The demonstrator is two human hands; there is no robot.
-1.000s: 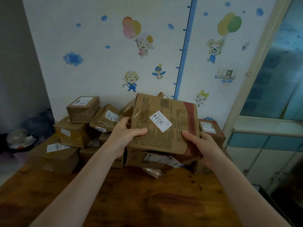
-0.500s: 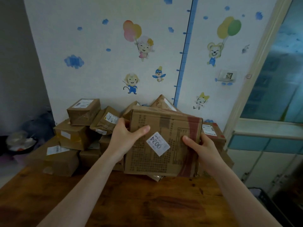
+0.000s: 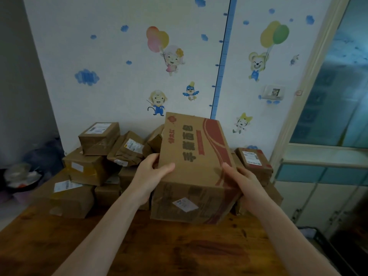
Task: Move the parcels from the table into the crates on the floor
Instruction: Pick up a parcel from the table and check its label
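A large brown cardboard parcel (image 3: 196, 168) with red print and dark characters is held over the wooden table (image 3: 179, 251). My left hand (image 3: 151, 174) grips its left edge, thumb on top. My right hand (image 3: 242, 182) grips its right side, thumb on top too. The face with the white sticker now points toward me. Behind it lies a pile of several brown parcels (image 3: 93, 168) with white labels. One more labelled parcel (image 3: 253, 162) sits at the right of the pile. A dark crate (image 3: 312, 234) shows on the floor at the lower right, mostly hidden.
The pile leans against a wall with cartoon stickers. A glass door and a low cabinet (image 3: 322, 176) stand to the right of the table. Dark bags and clutter (image 3: 22, 176) lie off the table's left side.
The large parcel has been tipped toward me and pulled nearer, so its printed broad face now lies on top and the stickered face points at me. Both hands kept their hold.
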